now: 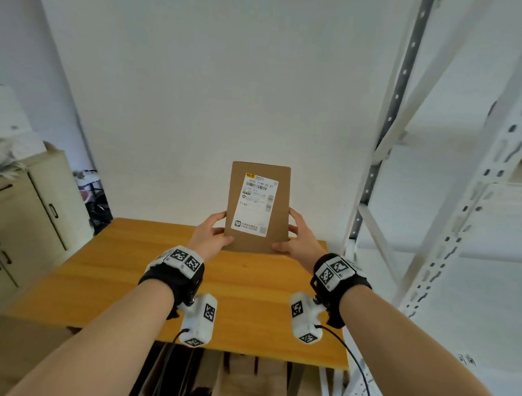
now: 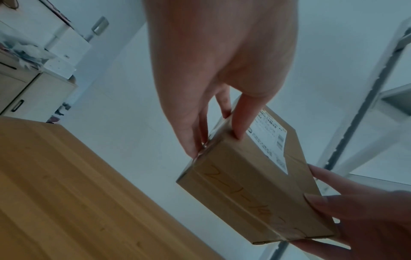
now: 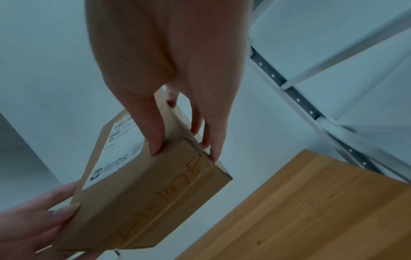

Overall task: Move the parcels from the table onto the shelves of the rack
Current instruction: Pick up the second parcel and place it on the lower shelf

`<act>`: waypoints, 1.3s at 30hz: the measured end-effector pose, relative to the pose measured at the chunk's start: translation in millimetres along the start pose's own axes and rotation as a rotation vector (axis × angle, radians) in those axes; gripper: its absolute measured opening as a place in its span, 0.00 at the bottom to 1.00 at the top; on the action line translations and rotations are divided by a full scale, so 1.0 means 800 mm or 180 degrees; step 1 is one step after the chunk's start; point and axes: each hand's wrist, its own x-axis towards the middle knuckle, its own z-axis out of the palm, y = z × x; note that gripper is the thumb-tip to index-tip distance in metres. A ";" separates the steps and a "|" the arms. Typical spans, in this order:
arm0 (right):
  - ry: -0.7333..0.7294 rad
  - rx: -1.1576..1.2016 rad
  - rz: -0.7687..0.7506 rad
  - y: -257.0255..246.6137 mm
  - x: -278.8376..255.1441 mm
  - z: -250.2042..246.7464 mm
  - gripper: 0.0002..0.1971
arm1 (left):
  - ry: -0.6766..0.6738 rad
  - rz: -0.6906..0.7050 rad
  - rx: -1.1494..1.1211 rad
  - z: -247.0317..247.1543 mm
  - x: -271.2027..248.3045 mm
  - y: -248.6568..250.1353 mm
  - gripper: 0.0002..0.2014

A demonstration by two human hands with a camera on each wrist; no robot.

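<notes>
A flat brown cardboard parcel point(image 1: 258, 208) with a white shipping label is held upright above the far part of the wooden table point(image 1: 132, 282). My left hand point(image 1: 212, 230) grips its left lower edge, thumb on the front face and fingers behind. My right hand point(image 1: 295, 233) grips the right lower edge the same way. In the left wrist view the parcel point(image 2: 251, 190) shows handwriting on its taped bottom side, my left hand point(image 2: 213, 133) pinching one corner. The right wrist view shows the parcel point(image 3: 142, 193) pinched by my right hand point(image 3: 184, 147).
A white metal rack point(image 1: 448, 222) with pale shelves stands to the right of the table. A beige cabinet point(image 1: 25, 219) stands at the left, with dark items on the floor beside it. Brown boxes point(image 1: 241, 381) sit under the table's near edge. A white wall is behind.
</notes>
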 end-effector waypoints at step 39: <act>0.0463 0.0199 0.0688 0.123 -0.436 -0.373 0.43 | -0.0691 -0.0383 -0.0169 0.419 -0.322 0.065 0.35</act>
